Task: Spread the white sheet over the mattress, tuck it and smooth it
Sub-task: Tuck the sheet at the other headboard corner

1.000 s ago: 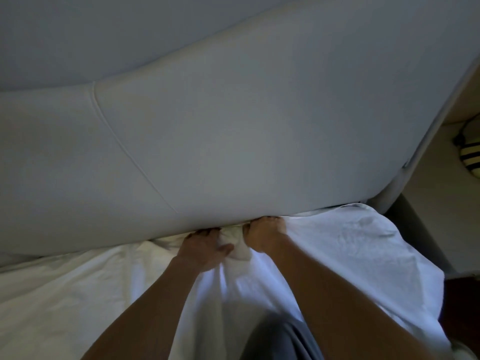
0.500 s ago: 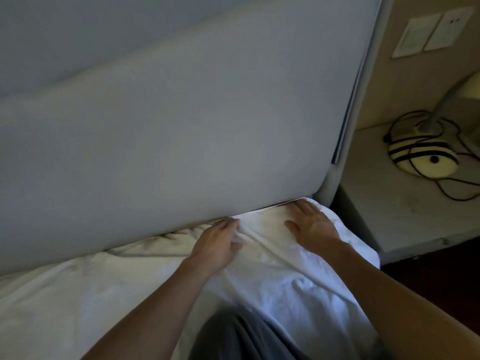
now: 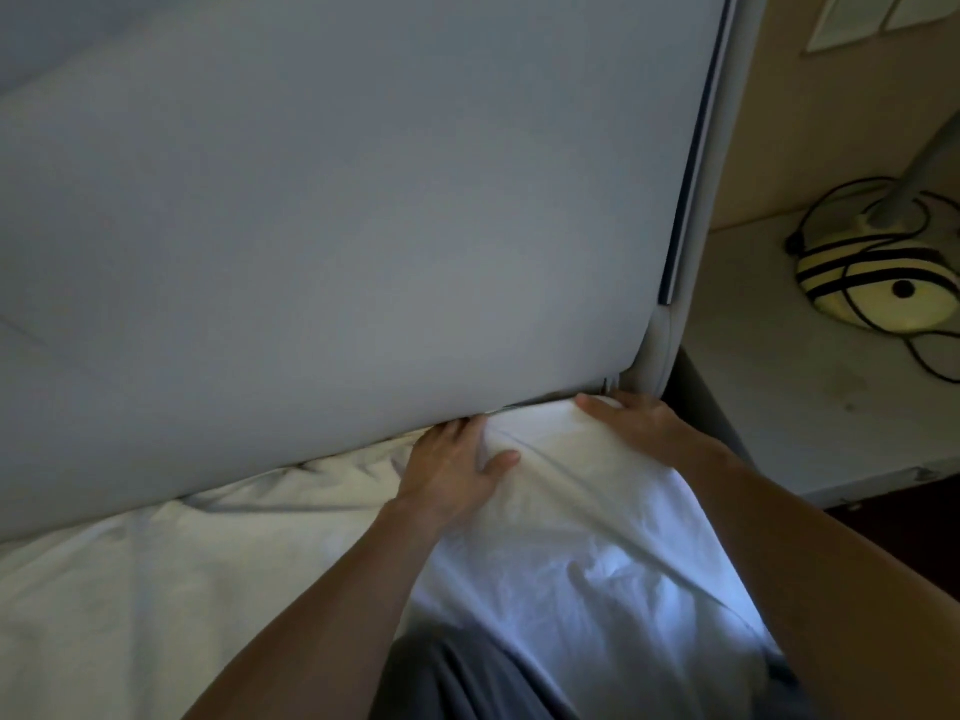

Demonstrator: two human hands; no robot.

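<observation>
The white sheet [image 3: 597, 558] lies wrinkled over the mattress, up to the padded grey headboard [image 3: 363, 226]. My left hand [image 3: 452, 465] rests flat on the sheet, its fingertips pushed into the gap under the headboard. At the mattress's top right corner my right hand [image 3: 631, 413] lies flat with its fingers spread on the sheet. Neither hand grips the cloth. The mattress itself is hidden under the sheet.
A white bedside table [image 3: 810, 423] stands right of the bed, close to my right hand. On it sits a yellow lamp base with black stripes [image 3: 878, 288] and a tangled black cord [image 3: 930, 361]. My knee in grey cloth [image 3: 467, 678] rests on the sheet.
Both hands moved right along the headboard gap, from the middle to the mattress's corner. They went from bunching the sheet together to lying apart and flat. The view swung right.
</observation>
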